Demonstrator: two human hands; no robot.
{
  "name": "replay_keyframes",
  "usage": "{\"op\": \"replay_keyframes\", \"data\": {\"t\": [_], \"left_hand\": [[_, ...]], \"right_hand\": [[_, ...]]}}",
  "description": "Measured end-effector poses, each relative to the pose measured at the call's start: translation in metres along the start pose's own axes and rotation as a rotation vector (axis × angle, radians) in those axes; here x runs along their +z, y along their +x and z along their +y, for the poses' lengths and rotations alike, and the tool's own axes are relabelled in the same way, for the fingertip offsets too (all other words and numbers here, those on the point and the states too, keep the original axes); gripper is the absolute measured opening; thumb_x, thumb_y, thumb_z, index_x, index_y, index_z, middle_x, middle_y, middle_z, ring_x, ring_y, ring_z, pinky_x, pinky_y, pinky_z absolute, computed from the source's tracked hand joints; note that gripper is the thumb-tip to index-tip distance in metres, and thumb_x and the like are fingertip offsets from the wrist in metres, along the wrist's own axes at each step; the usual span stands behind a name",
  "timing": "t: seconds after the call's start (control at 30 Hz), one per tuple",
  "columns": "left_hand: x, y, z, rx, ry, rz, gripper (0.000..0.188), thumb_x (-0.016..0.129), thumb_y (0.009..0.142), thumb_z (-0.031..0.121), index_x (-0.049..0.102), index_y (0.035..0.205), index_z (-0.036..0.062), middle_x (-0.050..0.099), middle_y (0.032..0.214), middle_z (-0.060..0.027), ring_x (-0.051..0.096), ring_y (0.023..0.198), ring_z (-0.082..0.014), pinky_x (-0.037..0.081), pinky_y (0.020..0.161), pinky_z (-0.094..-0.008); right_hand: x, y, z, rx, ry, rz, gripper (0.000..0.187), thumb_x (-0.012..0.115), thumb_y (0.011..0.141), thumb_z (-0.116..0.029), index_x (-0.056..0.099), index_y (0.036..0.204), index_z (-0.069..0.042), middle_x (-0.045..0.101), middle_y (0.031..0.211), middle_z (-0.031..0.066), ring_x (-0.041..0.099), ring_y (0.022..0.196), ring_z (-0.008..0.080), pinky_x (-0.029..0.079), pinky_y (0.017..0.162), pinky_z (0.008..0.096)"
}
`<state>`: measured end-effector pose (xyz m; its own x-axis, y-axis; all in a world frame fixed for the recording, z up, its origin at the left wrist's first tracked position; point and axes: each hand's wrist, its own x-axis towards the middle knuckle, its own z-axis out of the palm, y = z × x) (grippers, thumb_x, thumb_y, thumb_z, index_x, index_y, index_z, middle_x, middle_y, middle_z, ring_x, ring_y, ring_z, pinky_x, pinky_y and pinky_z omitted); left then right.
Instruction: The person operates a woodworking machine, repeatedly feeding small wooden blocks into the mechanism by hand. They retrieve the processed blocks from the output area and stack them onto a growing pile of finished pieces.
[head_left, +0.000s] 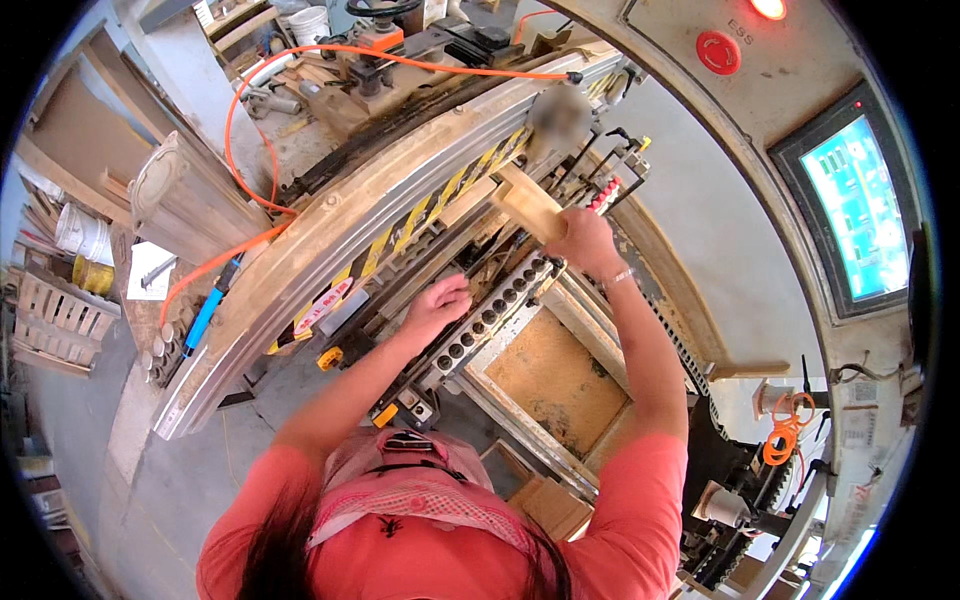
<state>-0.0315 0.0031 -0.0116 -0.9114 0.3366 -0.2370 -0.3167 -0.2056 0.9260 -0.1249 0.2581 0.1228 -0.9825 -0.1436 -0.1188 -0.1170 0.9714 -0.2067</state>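
Note:
Reaching forward, my right hand [585, 244] is closed on the near end of a pale wooden piece [530, 204]. The piece is held over the machine, and its far end lies beside the machine's rails. My left hand [437, 306] hovers lower and to the left, its fingers loosely bent and nothing visible in them. Just right of that hand runs a metal bar with a row of black round caps [491, 316]. Whether the left fingertips touch anything is hard to see.
A curved beam with yellow-black striped tape [398, 235] crosses on the left, an orange hose [228, 120] looping over it. A framed, dust-covered panel [553, 380] lies below my right forearm. At right are a lit screen [855, 205] and red emergency button [718, 53].

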Motion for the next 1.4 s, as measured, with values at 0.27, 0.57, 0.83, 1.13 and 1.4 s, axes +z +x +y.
{"op": "replay_keyframes", "data": {"t": [0.27,0.57,0.83,1.13,1.4], "left_hand": [[0.031,0.006,-0.01,-0.047,0.005,-0.165,0.041,0.061,0.088,0.014,0.049,0.127,0.0033,0.057,0.12,-0.0045,0.057,0.104,-0.0128,0.046,0.078,-0.025],[0.004,-0.037,0.002,-0.044,-0.129,-0.049,0.034,0.059,0.088,0.007,0.052,0.121,0.0027,0.059,0.113,-0.005,0.058,0.098,-0.0113,0.047,0.077,-0.0232],[0.025,-0.037,0.01,-0.023,-0.218,-0.094,0.061,0.066,0.085,0.009,0.034,0.137,0.0027,0.048,0.13,-0.009,0.053,0.108,-0.0144,0.047,0.085,-0.0279],[0.021,-0.053,-0.01,0.142,-0.215,-0.059,0.045,0.062,0.084,0.0,0.043,0.125,-0.0016,0.056,0.118,-0.0117,0.056,0.108,-0.0177,0.048,0.092,-0.0301],[-0.014,-0.109,-0.033,0.224,0.084,0.187,0.04,0.061,0.079,0.0,0.049,0.118,0.0004,0.06,0.114,-0.0107,0.057,0.102,-0.0169,0.045,0.089,-0.0317]], "right_hand": [[0.04,0.025,0.027,-0.002,-0.138,0.286,0.031,0.071,0.065,-0.026,0.062,0.084,-0.003,0.065,0.084,0.0158,0.064,0.08,0.0317,0.052,0.068,0.041],[0.053,0.072,0.047,0.066,-0.159,0.087,0.038,0.07,0.064,-0.034,0.064,0.087,-0.005,0.066,0.082,0.0177,0.064,0.081,0.0344,0.052,0.072,0.043],[0.003,-0.061,-0.011,-0.085,0.392,-0.223,0.039,0.078,0.061,-0.021,0.067,0.094,-0.002,0.068,0.079,0.0077,0.063,0.066,0.0143,0.053,0.066,0.0257],[0.006,-0.064,-0.016,-0.11,0.345,-0.102,0.039,0.078,0.059,-0.029,0.068,0.086,-0.004,0.065,0.073,0.0123,0.063,0.066,0.0218,0.051,0.064,0.0331],[0.051,0.067,0.031,0.065,-0.143,0.105,0.04,0.077,0.059,-0.035,0.067,0.08,-0.003,0.066,0.082,0.0154,0.065,0.078,0.0326,0.053,0.07,0.0404]]}}
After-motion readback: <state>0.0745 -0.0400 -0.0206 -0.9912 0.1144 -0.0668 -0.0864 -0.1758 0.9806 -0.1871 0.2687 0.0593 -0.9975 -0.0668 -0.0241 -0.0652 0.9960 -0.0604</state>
